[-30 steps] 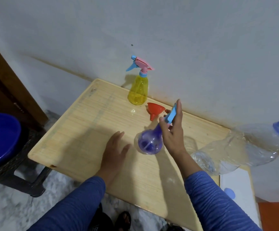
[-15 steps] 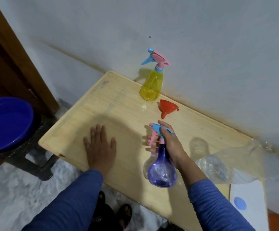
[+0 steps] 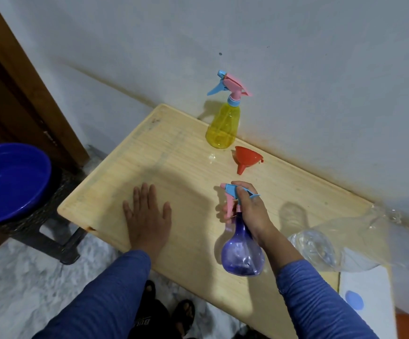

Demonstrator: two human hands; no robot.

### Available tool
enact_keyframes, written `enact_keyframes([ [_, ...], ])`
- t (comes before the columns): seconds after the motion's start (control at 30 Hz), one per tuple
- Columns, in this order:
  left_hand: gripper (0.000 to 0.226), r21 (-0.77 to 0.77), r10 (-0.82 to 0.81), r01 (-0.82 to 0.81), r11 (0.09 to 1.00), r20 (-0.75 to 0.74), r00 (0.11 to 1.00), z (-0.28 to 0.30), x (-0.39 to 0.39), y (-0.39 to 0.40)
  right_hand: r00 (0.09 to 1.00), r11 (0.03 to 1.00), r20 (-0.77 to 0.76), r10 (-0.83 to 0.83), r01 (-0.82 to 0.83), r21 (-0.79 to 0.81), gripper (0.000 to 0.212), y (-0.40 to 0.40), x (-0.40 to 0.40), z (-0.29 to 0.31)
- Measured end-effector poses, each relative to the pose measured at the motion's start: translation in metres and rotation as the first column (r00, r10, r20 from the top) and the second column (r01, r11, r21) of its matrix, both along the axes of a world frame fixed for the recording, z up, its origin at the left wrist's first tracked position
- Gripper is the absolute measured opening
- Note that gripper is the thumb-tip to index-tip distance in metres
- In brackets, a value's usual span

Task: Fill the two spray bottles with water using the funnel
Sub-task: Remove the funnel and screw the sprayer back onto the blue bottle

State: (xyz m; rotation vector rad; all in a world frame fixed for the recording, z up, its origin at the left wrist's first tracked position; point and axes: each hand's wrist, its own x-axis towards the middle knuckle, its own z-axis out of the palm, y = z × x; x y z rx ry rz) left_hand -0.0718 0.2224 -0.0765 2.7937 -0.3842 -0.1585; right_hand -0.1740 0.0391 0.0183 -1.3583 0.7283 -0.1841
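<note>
At the table's [image 3: 174, 152] near edge, right hand [image 3: 250, 211] clasps the purple spray bottle [image 3: 242, 255] by its neck; looks empty, light, thin plastic, best held there. Left hand [image 3: 147, 216] flat, open. Funnel [image 3: 247, 159] at twelve o'clock, yellow bottle [image 3: 223, 128] beyond
</note>
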Motion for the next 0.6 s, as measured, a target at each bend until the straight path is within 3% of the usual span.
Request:
enact_keyframes([
  [0.3,0.063,-0.007,-0.001,0.001,1.000,0.013,1.000,0.001,-0.001,0.001,0.999,0.999,0.022,0.026,-0.026,-0.024,0.024,-0.001,-0.004,0.004],
  [0.6,0.064,0.013,-0.005,0.005,1.000,0.004,1.000,0.002,-0.002,0.001,0.988,0.991,0.152,0.021,-0.001,-0.131,0.032,0.002,-0.014,0.014],
])
